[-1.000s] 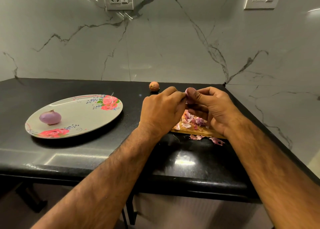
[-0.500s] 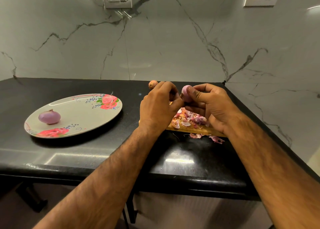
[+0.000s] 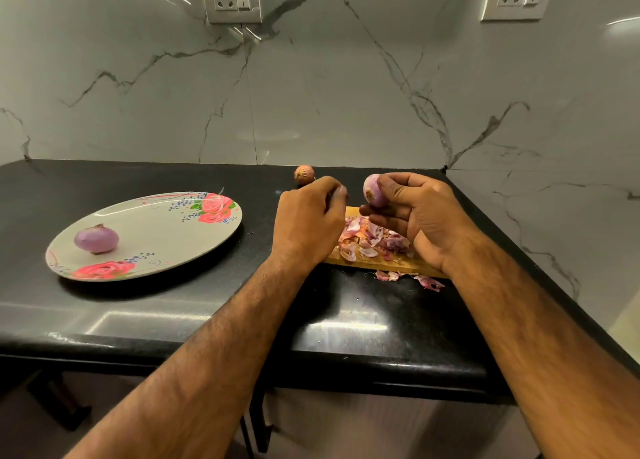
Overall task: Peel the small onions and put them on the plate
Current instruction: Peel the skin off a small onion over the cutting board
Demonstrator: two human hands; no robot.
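Observation:
My right hand [image 3: 420, 216] holds a small purple onion [image 3: 373, 191] between thumb and fingers, above a wooden board [image 3: 388, 266]. My left hand [image 3: 310, 221] hovers just left of it, apart from the onion, with its fingers curled and nothing visible in them. One peeled purple onion [image 3: 97, 239] lies on the left side of the flowered plate [image 3: 166, 230]. An unpeeled brown onion [image 3: 304, 174] sits on the counter behind my left hand.
A heap of onion skins [image 3: 375, 240] covers the board, and a few scraps [image 3: 408, 278] lie on the black counter [image 3: 173, 316] in front of it. A marble wall with two sockets rises behind. The counter ends at a corner on the right.
My left hand has pulled away to the left from the onion it was picking at. My right hand has turned the onion so more of its purple side shows.

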